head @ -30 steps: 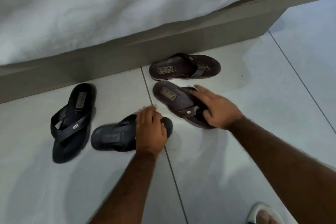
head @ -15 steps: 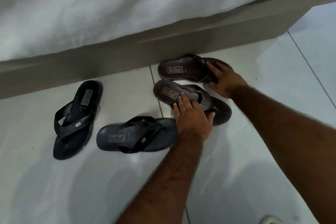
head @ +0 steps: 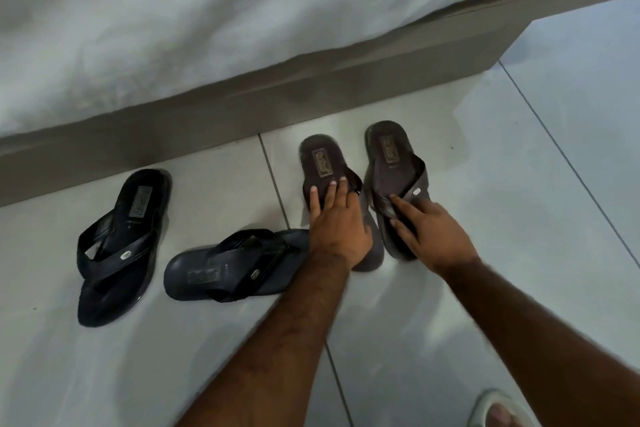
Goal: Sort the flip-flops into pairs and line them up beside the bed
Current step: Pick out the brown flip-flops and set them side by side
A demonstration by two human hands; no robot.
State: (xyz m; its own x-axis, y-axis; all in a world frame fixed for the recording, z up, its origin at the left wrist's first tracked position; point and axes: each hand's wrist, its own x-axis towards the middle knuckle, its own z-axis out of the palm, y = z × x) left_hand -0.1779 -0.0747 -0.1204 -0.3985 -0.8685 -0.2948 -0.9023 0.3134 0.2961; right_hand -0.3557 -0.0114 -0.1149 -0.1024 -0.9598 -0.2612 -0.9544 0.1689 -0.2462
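Pale tiled floor [head: 485,270] beside bed base [head: 311,94] | left hand [head: 337,229], right hand [head: 436,229] grips flat, open atop brown flip-flops [head: 391,156]

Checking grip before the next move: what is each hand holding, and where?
Nothing lifted. Left hand presses the left brown flip-flop mid-sole; right hand rests on the other's straps.

Both forearms are showing bare, hairy and sleeveless; one foot [head: 498,414] is wearing a pale sandal.

Left hand [head: 337,229] covers the left brown flip-flop's [head: 320,163] front half. A foot [head: 498,414] in pale footwear is cut off at the bottom edge. Insole label [head: 321,163] lettering too small to read.
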